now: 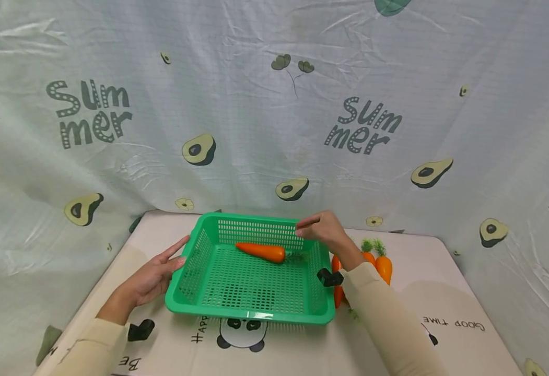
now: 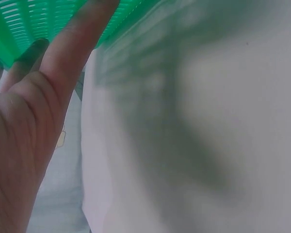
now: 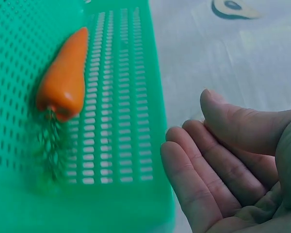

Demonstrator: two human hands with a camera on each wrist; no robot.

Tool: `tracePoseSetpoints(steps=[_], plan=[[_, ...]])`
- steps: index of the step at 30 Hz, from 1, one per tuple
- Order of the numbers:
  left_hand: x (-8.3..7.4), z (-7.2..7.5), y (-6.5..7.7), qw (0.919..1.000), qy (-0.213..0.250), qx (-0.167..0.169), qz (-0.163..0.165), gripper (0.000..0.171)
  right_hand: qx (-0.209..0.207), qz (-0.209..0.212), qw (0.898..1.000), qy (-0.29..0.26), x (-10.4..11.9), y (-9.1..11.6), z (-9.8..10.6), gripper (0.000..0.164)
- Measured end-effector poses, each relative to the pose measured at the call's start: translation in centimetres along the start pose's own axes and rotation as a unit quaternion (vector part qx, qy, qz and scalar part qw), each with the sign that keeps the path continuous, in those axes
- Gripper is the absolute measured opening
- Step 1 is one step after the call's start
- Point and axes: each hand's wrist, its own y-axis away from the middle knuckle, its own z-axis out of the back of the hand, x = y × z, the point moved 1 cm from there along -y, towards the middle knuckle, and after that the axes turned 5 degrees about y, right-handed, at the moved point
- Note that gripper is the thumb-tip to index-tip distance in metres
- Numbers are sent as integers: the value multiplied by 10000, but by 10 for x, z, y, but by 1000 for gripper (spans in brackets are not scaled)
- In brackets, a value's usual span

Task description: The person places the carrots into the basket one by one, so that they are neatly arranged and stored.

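Note:
A green plastic basket (image 1: 249, 316) with slotted walls is between my hands, and one orange carrot (image 1: 262, 251) with green leaves lies in it toward the back. My left hand (image 1: 154, 275) is at the basket's left side, its fingers fairly straight along the wall and rim. In the left wrist view those fingers (image 2: 70, 58) overlap the green slots. Over the back right corner is my right hand (image 1: 323, 230), holding nothing. The right wrist view shows its fingers (image 3: 182, 170) loosely bent beside the rim, with the thumb apart from them.
Several more carrots (image 1: 384, 267) lie to the right of the basket, partly hidden by my right forearm. The pale table (image 1: 424, 292) has printed words and a panda (image 1: 242, 334). A grey sheet with avocado prints (image 1: 255, 104) hangs behind and at both sides.

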Motion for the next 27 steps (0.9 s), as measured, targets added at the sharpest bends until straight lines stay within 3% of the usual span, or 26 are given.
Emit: tracePoseSetpoints(steps=[9, 15, 27], plan=[[-1, 0, 1, 9991, 245, 319, -109, 75, -225, -130, 9994, -236, -20, 14, 33, 38], [0, 1, 2, 9968, 518, 571, -219, 75, -452, -338, 9984, -96, -36, 26, 50, 39], [0, 0, 2, 9979, 488, 387, -150, 76, -841, -559, 9945, 297, -67, 50, 80, 37]])
